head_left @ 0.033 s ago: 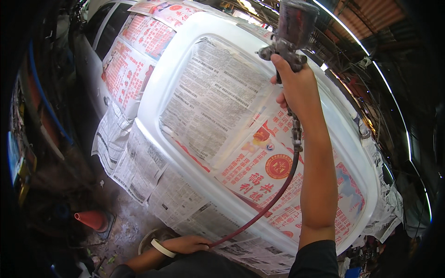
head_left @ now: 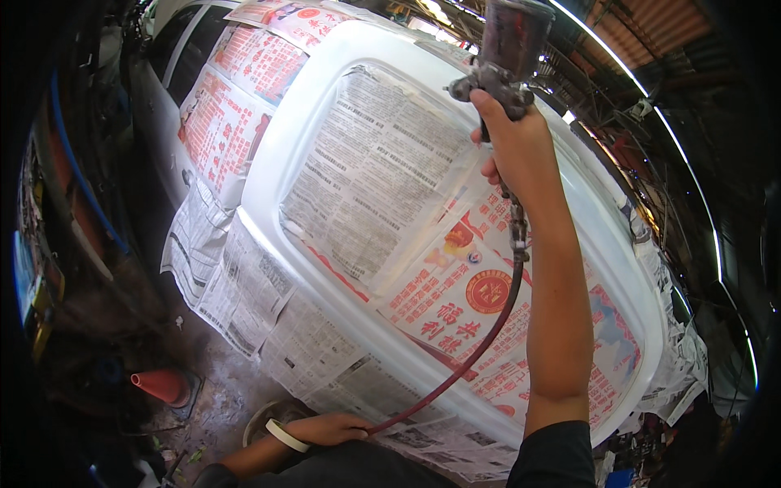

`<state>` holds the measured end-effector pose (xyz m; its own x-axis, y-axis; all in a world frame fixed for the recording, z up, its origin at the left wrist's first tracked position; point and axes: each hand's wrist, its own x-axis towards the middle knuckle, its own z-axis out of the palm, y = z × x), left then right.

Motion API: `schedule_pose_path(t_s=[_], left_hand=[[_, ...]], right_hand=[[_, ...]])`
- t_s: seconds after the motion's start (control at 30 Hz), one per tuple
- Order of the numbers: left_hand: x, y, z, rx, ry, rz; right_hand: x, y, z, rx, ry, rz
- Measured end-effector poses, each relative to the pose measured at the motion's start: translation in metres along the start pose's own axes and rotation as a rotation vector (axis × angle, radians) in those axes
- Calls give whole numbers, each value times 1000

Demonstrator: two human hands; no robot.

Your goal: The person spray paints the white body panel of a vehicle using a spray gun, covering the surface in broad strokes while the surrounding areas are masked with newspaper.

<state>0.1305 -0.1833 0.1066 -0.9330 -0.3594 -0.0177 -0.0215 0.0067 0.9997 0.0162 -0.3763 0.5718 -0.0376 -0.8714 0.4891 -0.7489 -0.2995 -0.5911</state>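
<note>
High over the far side of the car, my right hand [head_left: 525, 150] is wrapped round the handle of a spray gun [head_left: 498, 88] with a dark, paint-stained cup on top. A dark red air hose [head_left: 468, 366] hangs from the gun's handle and curves down to my left hand [head_left: 338, 429], which is closed on it near the lower edge. Round my left wrist sits a pale roll of tape [head_left: 286, 437]. Below the gun lies a glossy white frame [head_left: 264, 163] on the car, its inside covered with newspaper [head_left: 370, 154] and red-printed sheets.
More paper sheets [head_left: 236, 130] cover the car's body at the left, beside a dark side window [head_left: 195, 49]. An orange cone [head_left: 163, 385] stands on the dirty floor at lower left. Cluttered dark structures and corrugated sheets [head_left: 651, 32] line the right.
My right hand and the spray gun have shifted slightly left and up, and the hose's upper part has moved with them. My left hand stays in place.
</note>
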Motion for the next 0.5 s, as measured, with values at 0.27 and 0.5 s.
schedule_pose_path(t_s=[0.27, 0.5], left_hand=[[9, 13, 6, 23, -37, 52], [29, 18, 6, 114, -198, 99]], right_hand=[[1, 2, -3, -142, 41, -15], [-66, 23, -87, -196, 167, 179]])
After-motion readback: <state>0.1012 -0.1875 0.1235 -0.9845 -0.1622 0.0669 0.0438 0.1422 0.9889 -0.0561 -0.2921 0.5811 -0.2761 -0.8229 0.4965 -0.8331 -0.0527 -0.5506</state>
